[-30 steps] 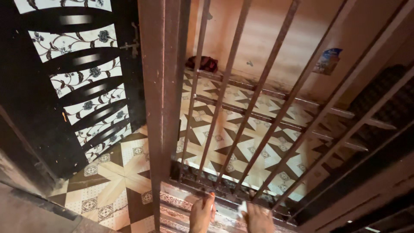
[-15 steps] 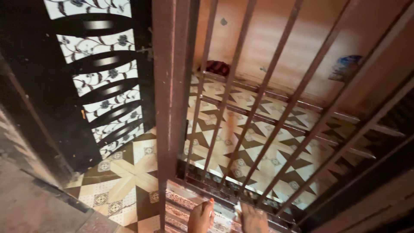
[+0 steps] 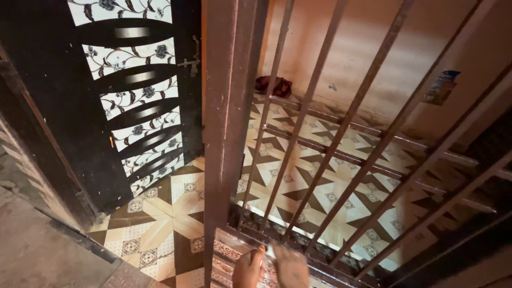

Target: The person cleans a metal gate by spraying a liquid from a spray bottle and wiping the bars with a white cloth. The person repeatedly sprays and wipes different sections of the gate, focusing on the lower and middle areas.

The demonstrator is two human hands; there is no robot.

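Since the frame a second ago, my view has swung left and tipped down: the brown metal gate [image 3: 229, 122] now sits further right in the picture, and more of the dark door with floral panels [image 3: 133, 96] shows beside it. Both hands have slid lower, half cut off by the bottom edge.

My left hand [image 3: 249, 268] rests at the foot of the gate, fingers curled, an orange-painted nail showing. My right hand [image 3: 290, 266] sits just beside it, close against the gate's bottom rail [image 3: 298, 248], and a small pale scrap, perhaps a cloth [image 3: 270, 250], shows between the two. I cannot tell whether either hand is actually gripping it; the blur and the frame edge hide the fingers.

Judging from this, the work is along that bottom rail. To do it well I would keep the hands low and close together, press flat along the rail and not across the upright bars, and tilt my head down so both hands stay in view. Beyond the bars lies the patterned tile floor [image 3: 320, 176].
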